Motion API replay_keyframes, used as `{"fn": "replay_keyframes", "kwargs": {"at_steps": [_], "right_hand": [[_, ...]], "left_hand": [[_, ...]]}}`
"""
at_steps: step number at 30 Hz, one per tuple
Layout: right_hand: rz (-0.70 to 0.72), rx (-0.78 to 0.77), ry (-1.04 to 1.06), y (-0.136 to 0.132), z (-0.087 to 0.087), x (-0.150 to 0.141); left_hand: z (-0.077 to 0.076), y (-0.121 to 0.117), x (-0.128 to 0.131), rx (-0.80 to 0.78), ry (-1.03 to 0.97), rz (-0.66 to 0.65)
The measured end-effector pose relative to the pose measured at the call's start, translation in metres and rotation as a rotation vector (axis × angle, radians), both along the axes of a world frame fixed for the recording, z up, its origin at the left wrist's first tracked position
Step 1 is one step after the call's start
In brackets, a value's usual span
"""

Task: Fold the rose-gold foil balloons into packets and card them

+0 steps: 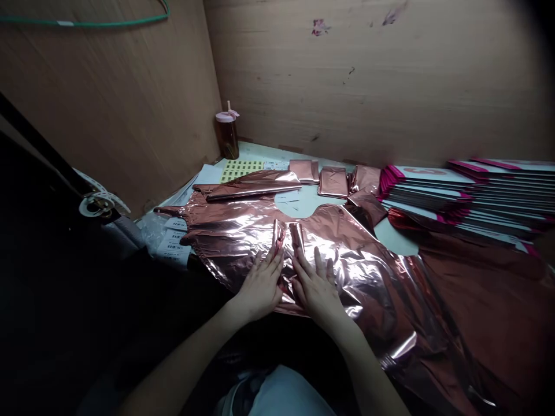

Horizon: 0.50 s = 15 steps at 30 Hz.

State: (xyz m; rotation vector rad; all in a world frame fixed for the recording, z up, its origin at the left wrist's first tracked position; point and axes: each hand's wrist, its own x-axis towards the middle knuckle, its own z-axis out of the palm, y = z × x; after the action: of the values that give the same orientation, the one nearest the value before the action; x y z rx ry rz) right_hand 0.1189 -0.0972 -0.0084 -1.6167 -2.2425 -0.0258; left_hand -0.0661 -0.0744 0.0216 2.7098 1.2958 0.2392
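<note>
A large deflated rose-gold foil balloon (347, 254) lies spread over the table in front of me. My left hand (261, 284) and my right hand (317, 288) rest side by side on its near edge, fingers stretched forward and pressing the foil flat. Just beyond my fingertips two small folded flaps of the foil (287, 236) stand up. Neither hand grips anything that I can see.
Several folded foil pieces (333, 181) lie at the back. A stack of pink-edged cards (472, 190) sits at the right. A brown bottle (228, 135) stands in the corner by a yellow sticker sheet (241, 169). Barcode labels (174, 242) lie left. Wooden walls enclose the table.
</note>
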Motion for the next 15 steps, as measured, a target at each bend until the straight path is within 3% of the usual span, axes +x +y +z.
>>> {"fn": "replay_keyframes", "kwargs": {"at_steps": [3,5,11,15], "right_hand": [[0.287,-0.148,-0.012,-0.033,0.009,0.019],[0.411,-0.220,0.004,-0.050,0.012,0.026],[0.488,-0.276,0.011,-0.054,0.016,0.027],[0.507,-0.226,0.004,-0.045,0.014,0.031]], "left_hand": [[0.006,-0.025,-0.034,-0.104,-0.048,-0.252],[0.003,-0.037,-0.051,-0.132,-0.068,-0.339],[-0.031,-0.035,-0.051,0.165,-0.241,-0.173],[-0.036,-0.034,-0.042,0.222,-0.258,-0.129]]}}
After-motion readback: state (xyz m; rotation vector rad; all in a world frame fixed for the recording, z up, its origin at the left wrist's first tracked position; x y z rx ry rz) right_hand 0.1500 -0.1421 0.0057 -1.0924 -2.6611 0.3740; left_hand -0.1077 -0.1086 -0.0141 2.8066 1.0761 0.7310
